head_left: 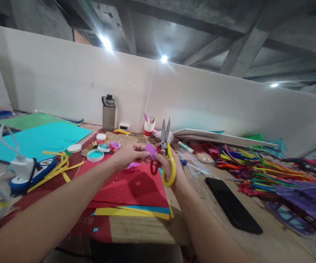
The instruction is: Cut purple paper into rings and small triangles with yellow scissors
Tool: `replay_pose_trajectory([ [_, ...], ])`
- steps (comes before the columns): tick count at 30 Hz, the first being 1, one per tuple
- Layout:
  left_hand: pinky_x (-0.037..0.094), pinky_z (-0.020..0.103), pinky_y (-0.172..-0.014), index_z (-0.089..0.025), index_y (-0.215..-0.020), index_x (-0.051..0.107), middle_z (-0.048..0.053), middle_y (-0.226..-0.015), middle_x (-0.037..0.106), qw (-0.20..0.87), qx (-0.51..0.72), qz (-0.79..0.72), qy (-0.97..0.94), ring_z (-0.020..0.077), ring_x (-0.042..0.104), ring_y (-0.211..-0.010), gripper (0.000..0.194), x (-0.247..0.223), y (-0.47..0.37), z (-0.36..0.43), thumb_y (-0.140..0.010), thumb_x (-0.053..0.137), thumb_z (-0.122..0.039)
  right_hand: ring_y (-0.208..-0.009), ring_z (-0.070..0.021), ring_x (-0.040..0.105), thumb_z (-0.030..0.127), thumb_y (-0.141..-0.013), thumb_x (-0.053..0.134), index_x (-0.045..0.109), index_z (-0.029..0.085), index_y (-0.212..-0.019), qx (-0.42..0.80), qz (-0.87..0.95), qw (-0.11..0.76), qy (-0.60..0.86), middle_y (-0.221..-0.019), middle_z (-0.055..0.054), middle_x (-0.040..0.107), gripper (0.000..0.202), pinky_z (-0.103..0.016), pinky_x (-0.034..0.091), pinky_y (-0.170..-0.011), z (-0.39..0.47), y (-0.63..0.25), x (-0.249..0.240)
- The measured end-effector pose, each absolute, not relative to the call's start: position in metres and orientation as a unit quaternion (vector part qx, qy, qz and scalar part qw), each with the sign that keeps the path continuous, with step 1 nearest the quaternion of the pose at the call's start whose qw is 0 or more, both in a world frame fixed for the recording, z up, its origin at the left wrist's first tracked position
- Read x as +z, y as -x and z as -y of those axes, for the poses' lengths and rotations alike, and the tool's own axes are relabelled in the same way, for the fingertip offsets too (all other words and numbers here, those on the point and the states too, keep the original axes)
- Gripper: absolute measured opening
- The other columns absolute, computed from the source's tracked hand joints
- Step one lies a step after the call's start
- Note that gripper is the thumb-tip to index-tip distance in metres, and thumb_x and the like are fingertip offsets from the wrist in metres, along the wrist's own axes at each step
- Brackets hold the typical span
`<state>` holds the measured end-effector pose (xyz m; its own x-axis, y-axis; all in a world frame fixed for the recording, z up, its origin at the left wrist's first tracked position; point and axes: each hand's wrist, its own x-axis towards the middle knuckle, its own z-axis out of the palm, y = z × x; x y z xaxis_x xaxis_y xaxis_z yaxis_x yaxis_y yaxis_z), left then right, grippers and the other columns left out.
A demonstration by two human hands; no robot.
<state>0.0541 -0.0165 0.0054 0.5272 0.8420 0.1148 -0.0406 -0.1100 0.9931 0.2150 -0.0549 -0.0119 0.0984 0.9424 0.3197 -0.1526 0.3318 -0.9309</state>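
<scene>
Lying nearest us: red sheets (136, 193) and black phone (233, 205). Over the sheets, our left hand (130, 153) pinches purple piece (150, 148), fingertips closed. Our right hand (176, 171) grips scissors (163, 144), blades slightly parted, thumb by the piece. Beyond: green-white tube (185, 147), print too blurred for us; cup (149, 128); grey bottle (109, 117) near white wall (215, 98).

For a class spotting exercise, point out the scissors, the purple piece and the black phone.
Scissors (163, 145), head view: pivot area.
Purple piece (150, 149), head view: visible middle.
Black phone (233, 205), head view: middle.

In the grip, the paper bit (150, 149) is purple, the scissors (163, 146) red, yellow and silver. Below lies red paper (119, 188).
</scene>
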Motion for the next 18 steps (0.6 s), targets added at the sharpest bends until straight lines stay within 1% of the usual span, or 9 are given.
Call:
replay_pose_trajectory([
  [4,0.044,0.024,-0.065,-0.014,-0.08,0.069,0.006,-0.076,0.071,0.599,0.389,-0.302,-0.631,0.0133,0.065,-0.069,0.03,0.002,-0.062,0.022,-0.069,0.076,-0.041,-0.043,-0.0096,0.046,0.025,-0.067,0.066,0.05,0.021,-0.101,0.445,0.506,0.637,0.374,-0.057,0.009,0.049,0.038,-0.02,0.038,-0.036,0.053,-0.214,-0.013],
  [9,0.043,0.024,-0.062,-0.014,-0.078,0.068,0.006,-0.07,0.071,0.6,0.404,-0.31,-0.617,0.0143,0.066,-0.067,0.033,0.002,-0.065,0.025,-0.068,0.076,-0.044,-0.046,-0.0094,0.048,0.023,-0.066,0.067,0.051,0.021,-0.099,0.437,0.499,0.646,0.378,-0.062,0.007,0.053,0.037,-0.02,0.038,-0.038,0.053,-0.214,-0.014],
  [11,0.043,0.024,-0.061,-0.014,-0.075,0.068,0.006,-0.067,0.071,0.589,0.413,-0.315,-0.619,0.0142,0.065,-0.065,0.032,0.003,-0.065,0.027,-0.069,0.075,-0.044,-0.045,-0.0093,0.048,0.023,-0.066,0.066,0.051,0.02,-0.099,0.439,0.501,0.645,0.375,-0.062,0.008,0.053,0.037,-0.021,0.038,-0.039,0.053,-0.214,-0.014],
  [14,0.043,0.025,-0.06,-0.014,-0.074,0.069,0.005,-0.065,0.07,0.549,0.426,-0.325,-0.641,0.0134,0.062,-0.061,0.029,0.007,-0.065,0.031,-0.071,0.073,-0.043,-0.046,-0.0093,0.049,0.023,-0.067,0.067,0.051,0.02,-0.1,0.453,0.5,0.64,0.368,-0.06,0.008,0.051,0.037,-0.022,0.04,-0.042,0.053,-0.214,-0.014],
  [18,0.043,0.025,-0.061,-0.015,-0.072,0.069,0.004,-0.064,0.07,0.513,0.437,-0.321,-0.665,0.0131,0.061,-0.059,0.024,0.011,-0.064,0.035,-0.073,0.071,-0.038,-0.051,-0.0108,0.054,0.025,-0.065,0.07,0.053,0.02,-0.101,0.476,0.48,0.641,0.363,-0.066,0.006,0.057,0.039,-0.025,0.047,-0.051,0.052,-0.215,-0.015],
])
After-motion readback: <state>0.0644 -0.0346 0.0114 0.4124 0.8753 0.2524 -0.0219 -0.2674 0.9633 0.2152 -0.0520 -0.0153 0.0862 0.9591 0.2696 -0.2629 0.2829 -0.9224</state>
